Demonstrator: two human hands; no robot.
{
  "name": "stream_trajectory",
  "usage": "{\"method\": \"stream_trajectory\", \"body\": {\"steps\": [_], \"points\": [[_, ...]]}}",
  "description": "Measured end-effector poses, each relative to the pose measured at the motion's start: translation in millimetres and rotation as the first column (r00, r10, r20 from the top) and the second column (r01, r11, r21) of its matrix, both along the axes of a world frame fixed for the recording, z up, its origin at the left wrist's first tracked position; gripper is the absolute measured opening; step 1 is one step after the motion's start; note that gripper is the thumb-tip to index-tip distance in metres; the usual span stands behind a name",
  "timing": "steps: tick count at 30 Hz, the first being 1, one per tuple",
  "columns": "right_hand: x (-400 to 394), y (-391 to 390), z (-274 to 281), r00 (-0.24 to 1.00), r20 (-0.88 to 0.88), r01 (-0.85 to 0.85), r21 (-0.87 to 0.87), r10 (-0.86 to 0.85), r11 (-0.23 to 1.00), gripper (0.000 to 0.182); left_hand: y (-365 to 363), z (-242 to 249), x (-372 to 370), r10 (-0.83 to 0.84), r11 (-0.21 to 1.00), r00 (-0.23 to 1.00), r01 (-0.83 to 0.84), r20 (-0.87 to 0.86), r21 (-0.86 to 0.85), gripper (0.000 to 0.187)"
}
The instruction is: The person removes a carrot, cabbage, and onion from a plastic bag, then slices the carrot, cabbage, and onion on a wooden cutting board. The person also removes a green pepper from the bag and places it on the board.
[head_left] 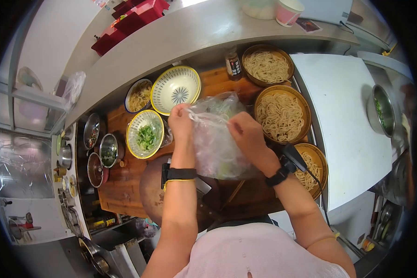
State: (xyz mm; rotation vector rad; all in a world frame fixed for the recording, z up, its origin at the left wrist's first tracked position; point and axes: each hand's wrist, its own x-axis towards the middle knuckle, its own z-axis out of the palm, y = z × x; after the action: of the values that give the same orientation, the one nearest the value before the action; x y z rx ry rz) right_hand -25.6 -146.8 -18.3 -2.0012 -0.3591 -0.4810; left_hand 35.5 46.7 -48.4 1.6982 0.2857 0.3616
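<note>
Pinches plastic bag [217, 155] in left hand [181, 123] and right hand [250, 134], between yellow-rimmed bowls [164, 94] and noodle bowls [306, 111] along tabletop's [118, 190] right edge.

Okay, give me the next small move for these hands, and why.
Probably bring the right hand in toward the left hand to close the plastic bag: both pinch its bunched top, and contents show through its sides.

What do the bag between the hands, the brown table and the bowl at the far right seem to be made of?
The bag: thin, glossy plastic, being crinkled and see-through. The brown table: probably varnished wood, from its reddish grain. The bowl: smooth metal, perhaps stainless steel, from its grey shine.
</note>
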Motion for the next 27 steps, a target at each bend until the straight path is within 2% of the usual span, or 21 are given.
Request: {"method": "stream_trajectory", "body": {"steps": [2,3,6,7,8,9,10,11,12,13,15,16,18,19,21,22,23,24,25,26,27], "points": [[-12,-10,8,0.983,-0.176,0.09,0.225,-0.051,0.97,0.011,0,22,-7,0.048,0.881,0.991,-0.103,-0.128,-0.461,0.015],[-20,-16,12,0.982,-0.184,0.092,0.224,-0.05,0.97,0.011,0,21,-8,0.049,0.881,0.989,-0.107,-0.136,-0.461,0.015],[-43,-40,29,0.955,-0.269,-0.017,0.361,0.122,0.932,0.015,-6,26,-12,0.127,0.975,0.98,-0.152,0.154,0.163,0.023],[-49,-52,34,0.961,-0.073,-0.249,0.182,0.266,0.951,0.018,-14,41,-21,0.13,0.974,0.981,-0.153,0.144,0.164,0.023],[-55,-60,36,0.897,0.095,-0.43,-0.041,0.432,0.902,0.021,-26,60,-33,-0.032,0.881,0.941,-0.133,0.337,0.454,0.026],[-62,-64,35,0.898,0.091,-0.428,-0.038,0.429,0.903,0.021,-35,72,-44,-0.246,0.7,0.855,-0.17,0.457,0.694,0.03],[-72,-66,34,0.855,0.078,-0.502,-0.121,0.512,0.857,0.023,-39,76,-52,-0.248,0.7,0.856,-0.165,0.453,0.695,0.03],[-82,-69,34,0.806,0.057,-0.569,-0.203,0.59,0.797,0.024,-42,80,-61,-0.533,0.632,0.804,0.171,0.263,0.756,0.029],[-91,-72,35,0.778,0.008,-0.61,-0.231,0.628,0.758,0.023,-44,80,-69,-0.766,0.467,0.639,0.478,0.071,0.744,0.028],[-99,-76,35,0.78,0.003,-0.609,-0.229,0.626,0.76,0.023,-43,78,-76,-0.768,0.467,0.637,0.484,0.068,0.74,0.028],[-110,-84,33,0.791,-0.131,-0.601,-0.348,0.598,0.719,0.02,-35,73,-85,-0.698,0.031,0.609,0.552,-0.377,0.833,0.015],[-113,-91,30,0.804,-0.173,-0.589,-0.367,0.569,0.72,0.019,-29,76,-87,-0.701,0.026,0.602,0.557,-0.382,0.83,0.015],[-124,-100,23,0.858,-0.254,-0.513,-0.36,0.447,0.779,0.018,-8,84,-89,-0.201,-0.002,0.795,0.583,-0.572,0.812,0.021],[-127,-103,19,0.886,-0.326,-0.44,-0.37,0.329,0.818,0.018,7,84,-84,-0.121,0.003,0.844,0.527,-0.523,0.85,0.022],[-129,-102,17,0.907,-0.302,-0.4,-0.401,0.293,0.824,0.018,22,93,-85,-0.198,0.128,0.912,0.386,-0.358,0.913,0.014],[-131,-95,23,0.919,-0.362,-0.259,-0.246,0.159,0.934,0.019,15,95,-85,-0.2,0.125,0.914,0.381,-0.353,0.916,0.014],[-133,-88,30,0.895,-0.444,-0.091,-0.093,0.04,0.992,0.02,4,95,-86,-0.323,0.139,0.943,0.137,-0.086,0.981,0.017],[-131,-85,34,0.895,-0.444,-0.094,-0.093,0.044,0.991,0.02,-13,101,-91,-0.428,0.185,0.885,-0.112,0.183,0.976,0.02],[-125,-83,38,0.994,-0.058,0.079,-0.163,-0.09,0.983,0.021,-35,113,-98,-0.526,0.198,0.83,-0.095,0.187,0.976,0.024],[-119,-80,43,0.918,0.343,0.265,-0.157,-0.199,0.951,0.022,-48,104,-101,-0.661,0.258,0.707,-0.1,0.251,0.961,0.024],[-116,-75,54,0.916,0.349,0.264,-0.157,-0.196,0.952,0.022,-60,95,-99,-0.659,0.259,0.707,-0.107,0.256,0.96,0.024]]}}
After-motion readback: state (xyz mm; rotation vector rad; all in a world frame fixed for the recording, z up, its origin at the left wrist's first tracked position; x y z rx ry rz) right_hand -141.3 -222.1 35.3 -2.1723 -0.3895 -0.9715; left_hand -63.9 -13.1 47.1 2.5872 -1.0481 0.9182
